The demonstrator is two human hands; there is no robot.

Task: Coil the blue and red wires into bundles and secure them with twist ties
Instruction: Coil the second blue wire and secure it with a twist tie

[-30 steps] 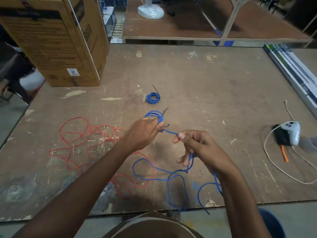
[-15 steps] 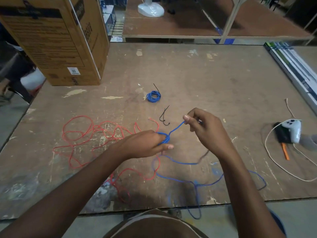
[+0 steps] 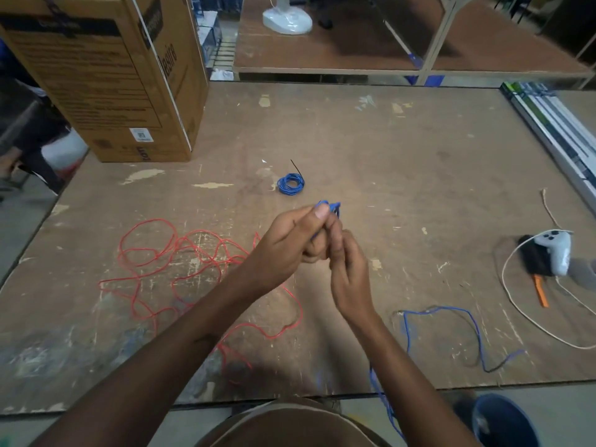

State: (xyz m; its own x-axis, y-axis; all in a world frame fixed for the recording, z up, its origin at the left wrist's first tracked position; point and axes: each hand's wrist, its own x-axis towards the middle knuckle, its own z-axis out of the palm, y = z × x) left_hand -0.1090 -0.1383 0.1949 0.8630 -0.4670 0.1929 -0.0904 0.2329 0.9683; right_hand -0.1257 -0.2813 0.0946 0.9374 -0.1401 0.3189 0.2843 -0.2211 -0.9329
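Winding blue wire [image 3: 329,208]: I should keep loops small and even, feeding slack slowly so it doesn't snag. My left hand [image 3: 290,245] pinches the small blue coil above the table [image 3: 387,156]; my right hand [image 3: 346,272] curls beside it, grip unclear. Thin, springy wire; its loose tail [image 3: 474,330] trails right. Red wire [image 3: 180,266] lies tangled left.

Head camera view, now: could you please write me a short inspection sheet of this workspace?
Surface: worn wooden table, scuffed and paint-marked.
Job's things: finished blue bundle with a tie; loose red wire tangled at left; blue wire trailing off the near edge.
Clutter: cardboard box, white controller, orange tool.
Hands: left hand pinches a small blue coil; right hand touches it, grip hidden.
Cables: white cord loops round the controller.
Surroundings: fan base, blue bucket.
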